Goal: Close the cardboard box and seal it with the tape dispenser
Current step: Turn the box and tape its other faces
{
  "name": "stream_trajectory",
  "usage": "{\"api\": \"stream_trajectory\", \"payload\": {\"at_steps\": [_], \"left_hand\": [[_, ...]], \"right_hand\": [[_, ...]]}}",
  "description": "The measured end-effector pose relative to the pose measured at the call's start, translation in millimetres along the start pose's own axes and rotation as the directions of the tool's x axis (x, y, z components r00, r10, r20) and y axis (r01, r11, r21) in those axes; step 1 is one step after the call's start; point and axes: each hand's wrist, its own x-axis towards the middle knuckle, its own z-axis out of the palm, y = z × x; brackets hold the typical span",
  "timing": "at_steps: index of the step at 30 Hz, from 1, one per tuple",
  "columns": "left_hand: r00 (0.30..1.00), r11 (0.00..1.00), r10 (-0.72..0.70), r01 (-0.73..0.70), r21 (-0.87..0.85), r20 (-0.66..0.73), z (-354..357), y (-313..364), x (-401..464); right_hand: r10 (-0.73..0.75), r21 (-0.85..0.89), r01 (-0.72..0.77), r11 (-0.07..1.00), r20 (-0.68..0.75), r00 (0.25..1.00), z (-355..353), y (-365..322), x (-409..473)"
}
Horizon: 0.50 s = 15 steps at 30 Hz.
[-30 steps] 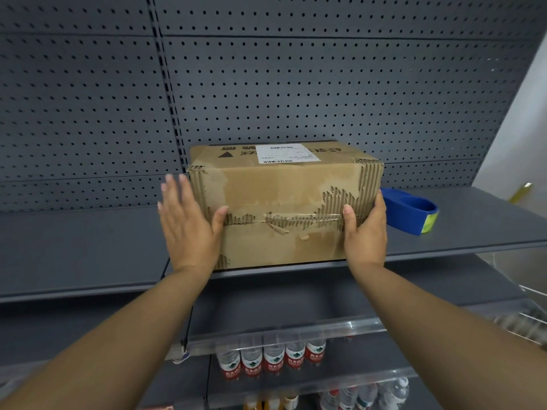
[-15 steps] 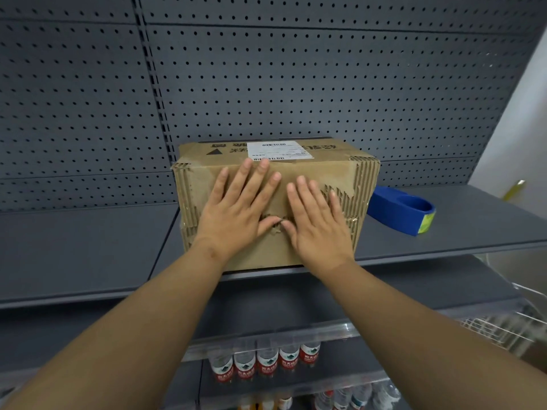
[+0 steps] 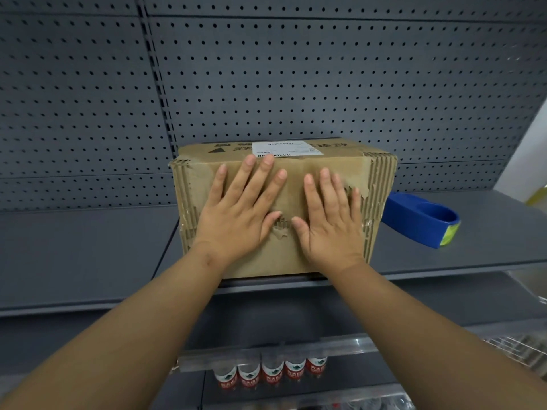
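Note:
A worn brown cardboard box [image 3: 296, 179] with a white label on top stands on the grey shelf [image 3: 88, 255], its flapped face turned towards me. My left hand [image 3: 239, 214] and my right hand [image 3: 331, 220] lie flat side by side on that front face, fingers straight and spread, pressing the flaps where the torn seam runs between the thumbs. A blue tape dispenser [image 3: 420, 220] with a yellow-green roll lies on the shelf just right of the box, untouched.
A dark perforated back panel [image 3: 296, 84] rises behind the box. Below the shelf, a lower shelf holds a row of red-labelled water bottles [image 3: 269, 374]. A wire basket [image 3: 515, 350] shows at the lower right, a white wall at the far right.
Both hands left the box's side edges and came together flat on its front face. Since half a second ago they hold there, the fingers spread slightly wider.

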Motion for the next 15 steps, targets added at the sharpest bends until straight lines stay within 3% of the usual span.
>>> {"api": "stream_trajectory", "payload": {"at_steps": [8,15], "left_hand": [[1.000,1.000,0.021,-0.021,0.010,0.006,0,5,-4],[1.000,1.000,0.008,-0.008,0.015,0.003,0,4,-2]], "right_hand": [[-0.034,-0.075,0.033,0.997,-0.001,0.999,12,8,20],[-0.052,-0.003,0.052,0.999,-0.010,0.999,8,9,23]]}}
